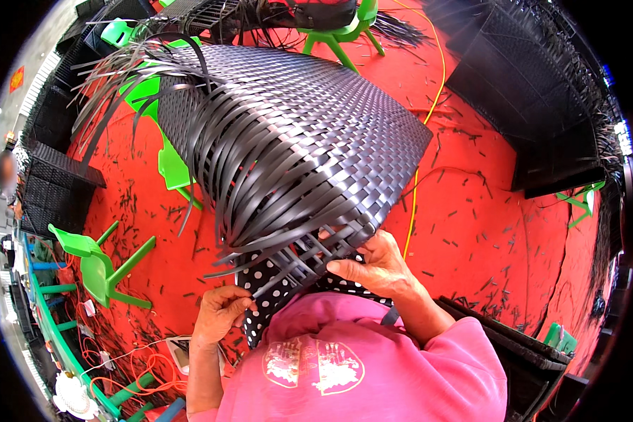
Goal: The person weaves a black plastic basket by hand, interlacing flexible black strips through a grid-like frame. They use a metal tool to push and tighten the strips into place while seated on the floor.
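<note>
A large woven panel (316,119) of flat, glossy black strips slants across my lap, its near corner toward me. Many loose strips (253,176) fan out and curl along its left edge. My left hand (221,313) is closed in a pinch at the end of one dark strip (269,284) below the near corner. At that corner my right hand (383,269) grips the panel's edge, thumb on the near side and fingertips partly hidden behind the weave. Between the hands the strips cross loosely, with gaps. Dark polka-dot cloth (259,320) shows beneath.
A green plastic chair (98,264) stands at the left, and more green seats (172,162) show behind the panel. Strip scraps litter the red floor (471,239), crossed by a yellow cable (415,190). Large black woven pieces (520,91) stand far right. A green-framed rack (56,330) is lower left.
</note>
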A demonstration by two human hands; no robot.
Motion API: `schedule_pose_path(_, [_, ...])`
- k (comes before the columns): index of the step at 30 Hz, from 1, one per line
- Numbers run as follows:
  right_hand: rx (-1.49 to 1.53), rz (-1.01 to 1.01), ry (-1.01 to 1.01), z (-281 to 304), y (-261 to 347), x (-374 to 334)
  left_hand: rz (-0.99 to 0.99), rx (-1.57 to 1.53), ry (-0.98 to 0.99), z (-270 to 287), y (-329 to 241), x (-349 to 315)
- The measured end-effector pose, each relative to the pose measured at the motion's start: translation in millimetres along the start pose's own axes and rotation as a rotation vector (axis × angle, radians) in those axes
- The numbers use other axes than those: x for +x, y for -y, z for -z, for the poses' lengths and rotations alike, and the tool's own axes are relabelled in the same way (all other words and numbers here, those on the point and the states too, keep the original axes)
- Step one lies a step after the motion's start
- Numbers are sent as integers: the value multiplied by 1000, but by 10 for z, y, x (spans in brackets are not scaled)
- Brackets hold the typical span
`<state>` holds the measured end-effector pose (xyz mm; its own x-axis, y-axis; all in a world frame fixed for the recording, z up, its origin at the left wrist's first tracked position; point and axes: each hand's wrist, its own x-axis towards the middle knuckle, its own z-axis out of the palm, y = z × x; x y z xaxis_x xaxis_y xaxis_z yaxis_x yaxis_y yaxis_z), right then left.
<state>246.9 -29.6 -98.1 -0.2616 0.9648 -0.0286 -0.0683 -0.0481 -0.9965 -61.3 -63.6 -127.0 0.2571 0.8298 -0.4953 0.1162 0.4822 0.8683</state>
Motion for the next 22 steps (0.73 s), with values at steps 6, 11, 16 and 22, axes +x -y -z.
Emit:
schedule_pose_path(6, [11, 59, -22, -18, -86, 10, -345, 206, -329, -73, -403, -102])
schedule_pose_path(11, [12, -15, -10, -24, -48, 4, -749, 534, -84, -566, -935, -29])
schedule_pose_path(16, [47, -29, -17, -31, 25, -6, -668, 540, 11, -953, -1061, 324])
schedule_pose_path(22, [49, 20, -26, -58, 27, 10, -984, 577, -316, -957, -978, 498])
